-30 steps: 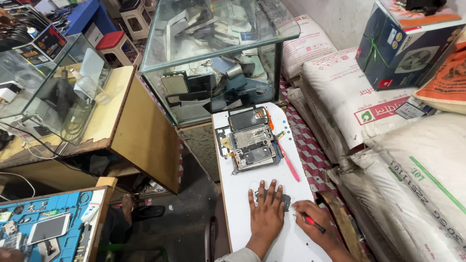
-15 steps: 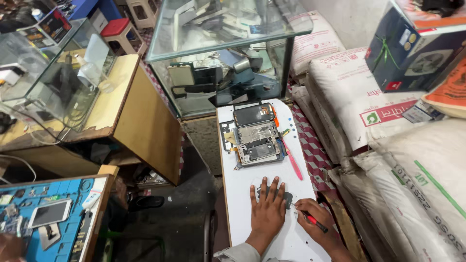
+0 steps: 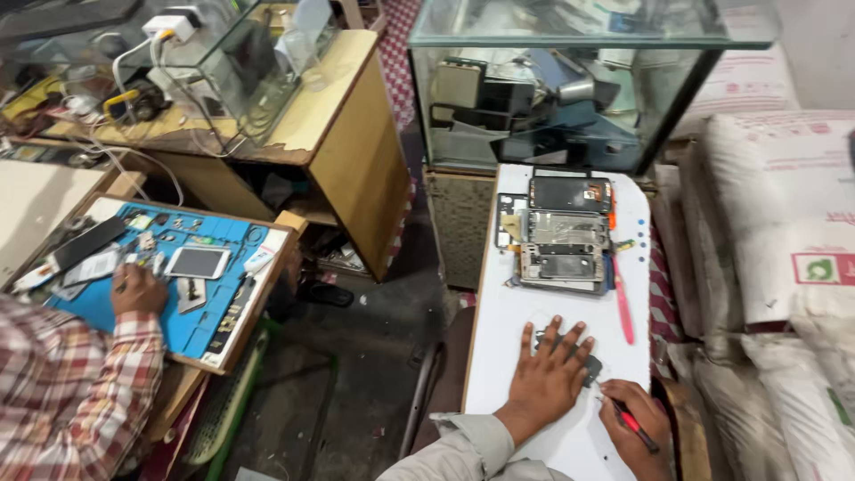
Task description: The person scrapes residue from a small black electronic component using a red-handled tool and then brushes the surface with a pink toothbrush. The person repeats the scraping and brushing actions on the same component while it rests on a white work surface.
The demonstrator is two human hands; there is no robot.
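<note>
Pressing flat, fingers spread: left hand [image 3: 548, 379] pins dark part [image 3: 590, 365] to white bench [image 3: 512, 330], lower centre; right hand [image 3: 637, 428], just right, grips red tool [image 3: 634, 424], tip toward part.

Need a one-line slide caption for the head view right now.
Left hand pins a small dark part on a white board; right hand holds a red tool.

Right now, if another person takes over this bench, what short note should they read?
Left hand: flat on a small dark part, pressing it to the white board.
Right hand: grip closed on a red tool, tip beside the part.
Opened phone pieces lie at the board's far end, a pink tool beside them.
Done: phone opened. Left: work on the dark part.
</note>
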